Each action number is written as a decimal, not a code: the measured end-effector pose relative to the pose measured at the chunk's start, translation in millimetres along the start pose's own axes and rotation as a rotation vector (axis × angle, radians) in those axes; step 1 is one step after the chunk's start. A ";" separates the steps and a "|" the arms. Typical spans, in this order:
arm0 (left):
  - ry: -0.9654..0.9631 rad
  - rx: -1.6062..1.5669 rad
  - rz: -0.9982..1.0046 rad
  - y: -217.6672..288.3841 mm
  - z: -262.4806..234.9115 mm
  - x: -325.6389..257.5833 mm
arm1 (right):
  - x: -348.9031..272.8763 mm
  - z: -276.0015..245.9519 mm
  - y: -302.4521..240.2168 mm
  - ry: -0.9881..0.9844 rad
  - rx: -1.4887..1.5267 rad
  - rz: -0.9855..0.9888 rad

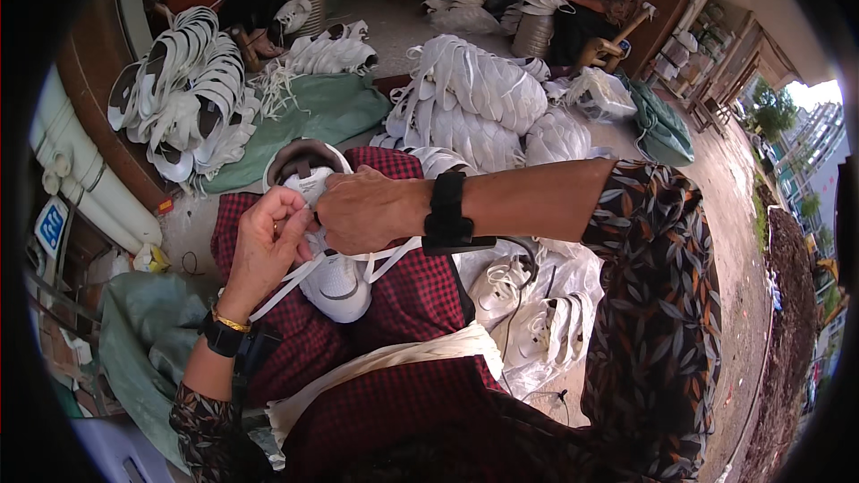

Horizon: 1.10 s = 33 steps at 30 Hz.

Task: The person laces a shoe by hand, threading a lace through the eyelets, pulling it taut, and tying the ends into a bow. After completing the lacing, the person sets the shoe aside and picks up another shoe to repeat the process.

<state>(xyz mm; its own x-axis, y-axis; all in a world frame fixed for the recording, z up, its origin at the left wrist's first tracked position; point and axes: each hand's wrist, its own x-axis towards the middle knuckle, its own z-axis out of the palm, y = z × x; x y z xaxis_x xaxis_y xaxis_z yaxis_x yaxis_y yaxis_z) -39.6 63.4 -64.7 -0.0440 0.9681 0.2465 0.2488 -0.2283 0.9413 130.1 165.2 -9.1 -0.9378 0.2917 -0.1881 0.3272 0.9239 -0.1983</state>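
Observation:
A white sneaker [336, 290] with a dark inner collar lies across my lap, its toe toward me. Over its tongue my two hands meet. My left hand [268, 237] pinches the white shoelace [288, 287], whose loose end hangs down past the wrist. From the right comes my right hand [365, 207], back upward, its fingers curled closed at the lacing. Another length of lace sticks out below it on the right. The exact spot where the fingertips meet the lace is partly hidden by my knuckles.
A red-and-black checked cloth [394, 295] covers my lap. Finished-looking white sneakers [559, 331] lie on plastic at my right. Stacks of white shoe uppers [479, 80] stand ahead, with more uppers [183, 94] at the left beside green sacking [335, 107]. Two people sit farther back.

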 end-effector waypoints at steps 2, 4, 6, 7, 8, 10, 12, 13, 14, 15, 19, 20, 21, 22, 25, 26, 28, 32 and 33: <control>-0.013 0.007 0.011 -2.2 -1.6 -2.3 | 7.0 -1.0 -6.6 0.002 -0.015 -0.016; -0.002 0.030 0.030 -2.3 -4.7 -7.7 | 3.5 2.3 -10.2 0.093 -0.012 0.026; 0.020 0.066 0.026 -8.9 -7.1 -6.8 | 10.8 15.8 -13.7 0.153 -0.062 0.092; 0.027 0.077 0.014 -12.1 -12.5 -10.5 | 12.1 21.1 -18.4 0.224 -0.015 0.059; 0.032 0.097 0.042 -15.3 -15.6 -11.2 | 18.4 28.0 -17.1 0.315 0.029 0.078; 0.072 0.155 0.065 -24.4 -22.4 -11.3 | 32.0 11.6 -17.4 0.414 0.223 0.198; 0.041 0.092 0.057 -24.1 -13.0 -3.3 | 43.8 0.9 -4.0 0.521 0.415 0.287; 0.024 0.035 0.029 -21.5 -8.5 0.9 | 43.9 -1.2 6.7 0.665 0.522 0.399; -0.003 0.069 0.017 -20.2 -4.0 3.4 | 44.3 -2.7 16.9 0.809 0.632 0.505; 0.002 0.083 0.023 -17.9 -1.6 5.3 | 44.5 -2.7 26.8 0.825 0.631 0.503; 0.154 -0.001 -0.045 -16.1 -17.4 -18.5 | 33.5 0.1 5.4 0.778 0.843 0.057; 0.221 -0.041 -0.059 -11.7 -19.1 -23.6 | 26.6 1.4 2.6 0.748 0.887 -0.011; 0.269 -0.119 -0.071 4.0 -2.5 -19.0 | 12.9 -0.2 7.3 0.689 0.909 -0.004; 0.292 -0.113 -0.010 12.4 9.3 -11.6 | 6.0 3.5 15.1 0.719 0.920 -0.014; 0.282 -0.118 0.053 25.8 27.3 3.4 | -6.9 9.1 30.3 0.739 1.020 -0.054; 0.285 -0.121 0.024 21.1 27.0 4.6 | -8.7 5.5 25.1 0.707 1.009 -0.011; 0.285 -0.043 0.042 15.6 27.4 1.1 | -5.8 8.5 21.2 0.736 1.062 -0.054; 0.254 -0.182 -0.126 20.8 14.4 -15.7 | 6.9 9.0 3.0 0.691 1.131 -0.106; 0.265 -0.215 -0.141 20.5 15.1 -18.8 | 9.1 10.4 4.0 0.656 1.165 -0.126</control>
<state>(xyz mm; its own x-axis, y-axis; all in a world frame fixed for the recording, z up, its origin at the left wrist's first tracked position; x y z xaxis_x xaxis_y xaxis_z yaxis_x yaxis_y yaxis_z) -19.1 42.1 -53.5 -0.3199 0.9377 0.1355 0.0142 -0.1383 0.9903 124.1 169.0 -21.6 -0.7431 0.5879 0.3197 -0.1652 0.3018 -0.9390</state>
